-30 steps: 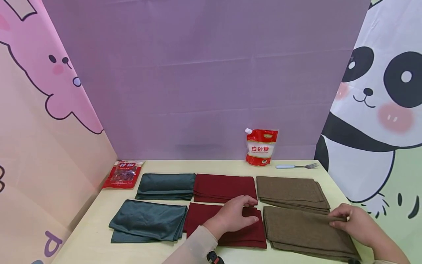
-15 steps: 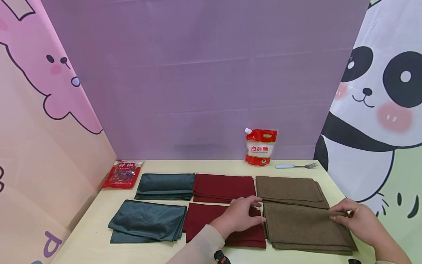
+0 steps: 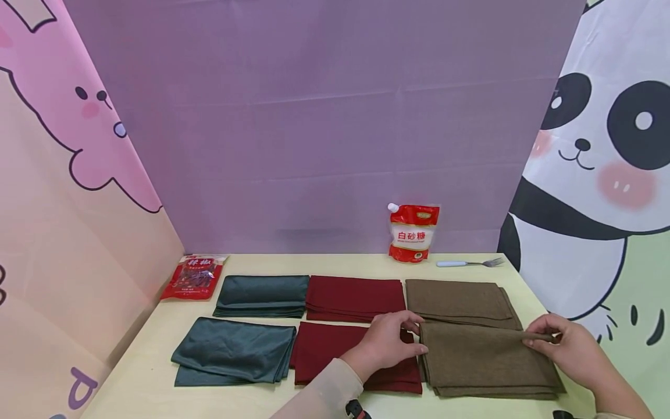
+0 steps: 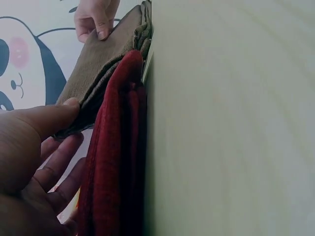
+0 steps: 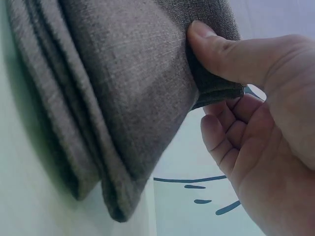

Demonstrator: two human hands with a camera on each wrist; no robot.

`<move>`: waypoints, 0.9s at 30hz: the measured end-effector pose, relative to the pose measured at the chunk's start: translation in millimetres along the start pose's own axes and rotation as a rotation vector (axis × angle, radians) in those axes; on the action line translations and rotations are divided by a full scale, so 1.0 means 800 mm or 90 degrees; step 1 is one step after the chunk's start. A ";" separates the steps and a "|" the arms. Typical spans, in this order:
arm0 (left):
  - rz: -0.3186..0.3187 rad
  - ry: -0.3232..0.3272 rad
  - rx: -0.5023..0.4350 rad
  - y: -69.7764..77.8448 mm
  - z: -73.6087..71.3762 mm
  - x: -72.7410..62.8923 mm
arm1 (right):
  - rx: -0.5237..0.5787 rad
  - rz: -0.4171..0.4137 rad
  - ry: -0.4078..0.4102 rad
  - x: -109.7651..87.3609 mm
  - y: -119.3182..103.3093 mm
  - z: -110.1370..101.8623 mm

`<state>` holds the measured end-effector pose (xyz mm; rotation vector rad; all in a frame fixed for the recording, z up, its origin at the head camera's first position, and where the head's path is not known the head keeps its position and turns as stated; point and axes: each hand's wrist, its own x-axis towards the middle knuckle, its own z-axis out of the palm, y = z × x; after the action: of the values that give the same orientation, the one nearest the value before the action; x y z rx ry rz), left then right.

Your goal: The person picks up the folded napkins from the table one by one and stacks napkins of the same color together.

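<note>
A folded brown cloth point(image 3: 487, 361) lies at the front right in the head view, its far edge lifted. My right hand point(image 3: 567, 346) pinches its far right corner, thumb point(image 5: 211, 46) on top and fingers curled beneath. At the far left corner, my left hand point(image 3: 389, 343) pinches the same cloth; the left wrist view shows the thumb point(image 4: 69, 110) over the corner and fingers under it. Beneath the left hand is a folded red cloth point(image 3: 324, 349), partly hidden by it. Another folded brown cloth point(image 3: 460, 299) lies just behind the held one.
A second red cloth point(image 3: 361, 294) and two dark teal cloths point(image 3: 238, 352) lie folded on the table point(image 3: 136, 372). Along the back are a red chili packet point(image 3: 196, 278), an upright sugar pouch point(image 3: 413, 234) and a fork point(image 3: 468, 263). A purple backdrop point(image 3: 314, 128) stands behind.
My left hand has moved right, from over the red cloth to the brown cloth's left corner. The front brown cloth's far edge has risen and its near edge has shifted slightly back.
</note>
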<state>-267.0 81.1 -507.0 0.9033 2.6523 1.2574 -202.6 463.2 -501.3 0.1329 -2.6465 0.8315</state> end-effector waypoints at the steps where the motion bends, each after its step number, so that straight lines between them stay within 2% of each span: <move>1: 0.003 0.005 -0.007 0.000 0.001 0.000 | -0.001 -0.002 -0.003 0.000 0.000 0.000; 5: 0.020 0.021 -0.018 0.003 0.003 -0.001 | 0.010 -0.007 -0.018 0.000 0.002 0.001; 11: 0.037 0.007 -0.030 0.005 0.007 -0.001 | 0.025 -0.005 -0.053 -0.002 0.004 0.001; 18: 0.055 0.002 0.009 0.007 0.010 -0.001 | 0.024 0.025 -0.091 0.000 0.002 0.000; 21: 0.048 -0.016 -0.004 0.007 0.011 -0.002 | 0.045 0.014 -0.103 -0.003 0.004 0.002; 27: 0.040 -0.061 -0.053 0.008 0.011 -0.004 | 0.079 0.028 -0.173 -0.006 0.005 -0.002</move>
<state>-258.4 88.8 -508.8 1.0160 2.4977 1.2920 -198.4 466.9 -504.0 0.2356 -2.8563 1.0599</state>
